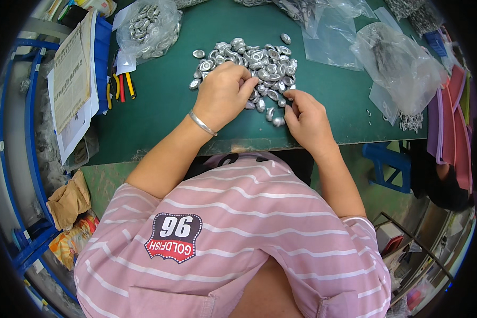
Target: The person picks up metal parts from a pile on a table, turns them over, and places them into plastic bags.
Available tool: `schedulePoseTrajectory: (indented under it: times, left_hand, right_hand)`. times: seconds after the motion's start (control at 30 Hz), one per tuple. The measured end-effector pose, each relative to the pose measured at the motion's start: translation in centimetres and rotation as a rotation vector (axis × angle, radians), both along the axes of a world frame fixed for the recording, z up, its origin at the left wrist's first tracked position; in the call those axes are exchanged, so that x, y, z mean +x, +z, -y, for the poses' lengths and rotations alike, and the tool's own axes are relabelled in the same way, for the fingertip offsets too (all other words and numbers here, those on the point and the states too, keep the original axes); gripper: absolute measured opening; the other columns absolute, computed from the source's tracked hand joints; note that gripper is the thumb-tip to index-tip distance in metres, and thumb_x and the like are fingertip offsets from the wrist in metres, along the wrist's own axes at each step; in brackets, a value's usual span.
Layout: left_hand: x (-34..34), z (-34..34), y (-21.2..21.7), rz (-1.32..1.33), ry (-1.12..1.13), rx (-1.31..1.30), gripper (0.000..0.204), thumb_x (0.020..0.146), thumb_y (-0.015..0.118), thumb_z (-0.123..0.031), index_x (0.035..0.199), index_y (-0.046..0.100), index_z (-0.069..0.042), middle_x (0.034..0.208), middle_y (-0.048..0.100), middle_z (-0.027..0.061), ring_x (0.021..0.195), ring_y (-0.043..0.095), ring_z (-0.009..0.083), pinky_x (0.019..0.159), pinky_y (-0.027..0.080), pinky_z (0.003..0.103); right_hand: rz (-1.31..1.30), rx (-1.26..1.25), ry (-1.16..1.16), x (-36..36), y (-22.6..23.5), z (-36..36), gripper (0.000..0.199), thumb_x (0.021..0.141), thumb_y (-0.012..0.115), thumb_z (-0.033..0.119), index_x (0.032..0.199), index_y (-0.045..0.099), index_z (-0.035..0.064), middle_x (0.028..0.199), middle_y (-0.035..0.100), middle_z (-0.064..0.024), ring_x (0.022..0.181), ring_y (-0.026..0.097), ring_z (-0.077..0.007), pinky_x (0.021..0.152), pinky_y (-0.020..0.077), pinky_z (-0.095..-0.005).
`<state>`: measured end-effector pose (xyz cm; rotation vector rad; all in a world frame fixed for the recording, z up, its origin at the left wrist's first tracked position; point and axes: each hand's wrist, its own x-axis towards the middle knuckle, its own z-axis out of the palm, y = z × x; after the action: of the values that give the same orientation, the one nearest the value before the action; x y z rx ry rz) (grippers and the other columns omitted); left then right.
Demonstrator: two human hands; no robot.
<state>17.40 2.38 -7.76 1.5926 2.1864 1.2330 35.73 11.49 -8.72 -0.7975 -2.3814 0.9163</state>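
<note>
A heap of small silver oval metal pieces (pixel 265 66) lies on the green tabletop in front of me. My left hand (pixel 220 93), with a bangle on its wrist, reaches over the heap's near left side. Its fingers are curled, thumb against forefinger; whatever they grip is hidden. At the heap's near right edge, my right hand (pixel 308 117) has thumb and forefinger closed around a silver oval metal piece (pixel 282 102). Two loose pieces (pixel 270 114) rest just left of that hand, close to the table's front edge.
A clear bag of silver rings (pixel 149 29) sits at the far left, near a blue tray (pixel 103 61) and colored-handled tools (pixel 123 87). Plastic bags (pixel 397 58) cover the right side, with small metal parts (pixel 411 121) by the corner. A blue stool (pixel 388 165) stands below.
</note>
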Motion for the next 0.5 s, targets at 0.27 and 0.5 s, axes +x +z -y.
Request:
schedulePoseTrajectory:
  times: [0.27, 0.5]
  left_hand:
    - [-1.0, 2.1, 1.6, 1.506, -0.161, -0.038, 0.017, 0.089, 0.065, -0.019, 0.09, 0.061, -0.002, 0.067, 0.049, -0.0036, 0.056, 0.04, 0.0042, 0.048, 0.032, 0.018]
    - [-0.9, 2.5, 2.2, 1.715, -0.164, 0.043, 0.013, 0.09, 0.057, -0.017, 0.088, 0.057, -0.004, 0.079, 0.051, 0.0049, 0.061, 0.044, 0.0074, 0.047, 0.034, 0.017]
  right_hand:
    - [-0.04, -0.009, 0.023, 0.1, 0.0, 0.5, 0.014, 0.079, 0.064, 0.006, 0.092, 0.062, 0.0036, 0.081, 0.06, -0.0125, 0.071, 0.061, -0.0322, 0.063, 0.0494, -0.039]
    - [-0.014, 0.063, 0.097, -0.1, -0.5, 0.4, 0.013, 0.079, 0.068, 0.01, 0.086, 0.061, 0.0012, 0.079, 0.059, -0.0138, 0.072, 0.06, -0.0325, 0.062, 0.0482, -0.0397]
